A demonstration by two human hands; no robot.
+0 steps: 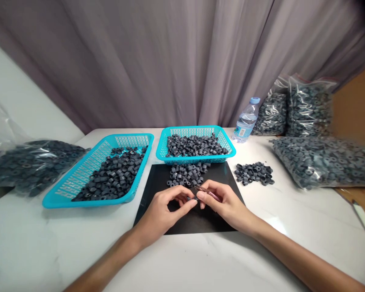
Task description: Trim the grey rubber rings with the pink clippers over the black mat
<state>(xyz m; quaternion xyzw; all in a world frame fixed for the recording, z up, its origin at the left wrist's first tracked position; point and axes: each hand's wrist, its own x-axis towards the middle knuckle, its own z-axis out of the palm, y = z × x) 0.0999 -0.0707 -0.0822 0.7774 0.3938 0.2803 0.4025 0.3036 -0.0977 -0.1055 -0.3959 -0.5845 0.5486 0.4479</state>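
My left hand [167,207] is closed in a pinch on a small dark grey piece [190,198], mostly hidden by the fingertips. Close against it, my right hand [220,198] grips a slim reddish-brown tool [207,191] with a narrow tip pointing left toward the piece; its exact kind does not show. Both hands are above a black mat [182,223]. Just beyond the fingers lies a pile of dark grey ring-shaped pieces [187,174] on the mat.
Blue baskets of grey pieces stand behind the mat [196,161] and to the left [88,202]. A smaller pile [254,173] lies at right, near a water bottle [246,121]. Filled plastic bags lie at left [45,162] and right [328,162]; others [308,107] stand at the back right.
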